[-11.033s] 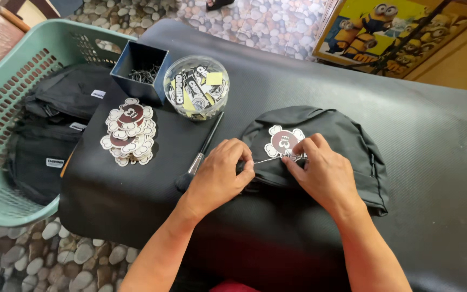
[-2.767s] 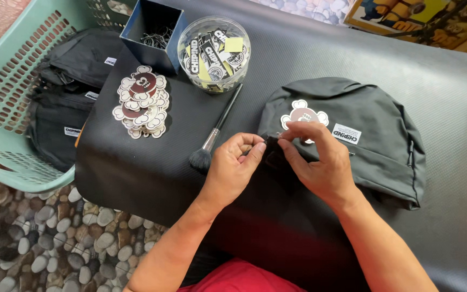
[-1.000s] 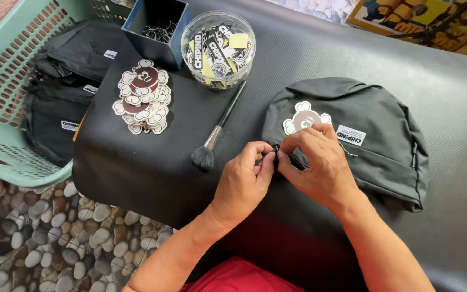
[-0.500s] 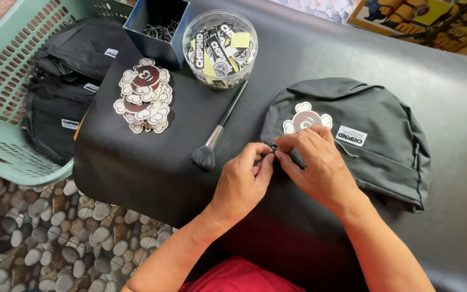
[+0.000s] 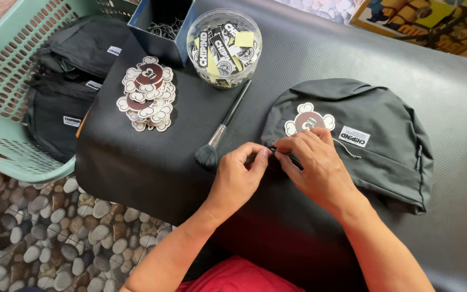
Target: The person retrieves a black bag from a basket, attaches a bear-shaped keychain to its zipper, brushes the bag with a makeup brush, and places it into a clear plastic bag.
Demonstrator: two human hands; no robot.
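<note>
- While both hands meet at the near edge of the dark grey backpack [image 5: 385, 124], head view shows a pinch-and-fiddle step: fine work on a small dark piece [image 5: 271, 147] at that edge, probably a zip pull, too small to be sure.
- Left hand [image 5: 239, 176]: thumb and forefinger nipped together on the small dark piece, other fingers curled.
- Right hand [image 5: 314, 165]: fingertips pinched on the same piece from the other side, palm resting on the backpack front.
- Backpack lies flat on the black padded surface [image 5: 152, 167], right of centre, with a flower-shaped tag [image 5: 309, 120] just beyond the right hand's fingers and a thin chain [image 5: 347, 150] trailing beside it.
- Judgement: work is mid-step; what follows calls for small, steady fingertip moves with the backpack held flat, not a big reach.
- Brush [image 5: 220, 132] lies just beside the left hand, bristles near the knuckles; easy to knock.
- Pile of shaped tags [image 5: 147, 94], clear round tub [image 5: 224, 46] and dark blue box [image 5: 160, 27] sit at the far side, well apart from the hands.
- Left edge of the padded surface drops to the pebble floor [image 5: 55, 238]; green basket [image 5: 6, 92] with black bags [image 5: 77, 75] butts against it.
- Open room: bare surface between the brush and the left edge, and right of the backpack.
</note>
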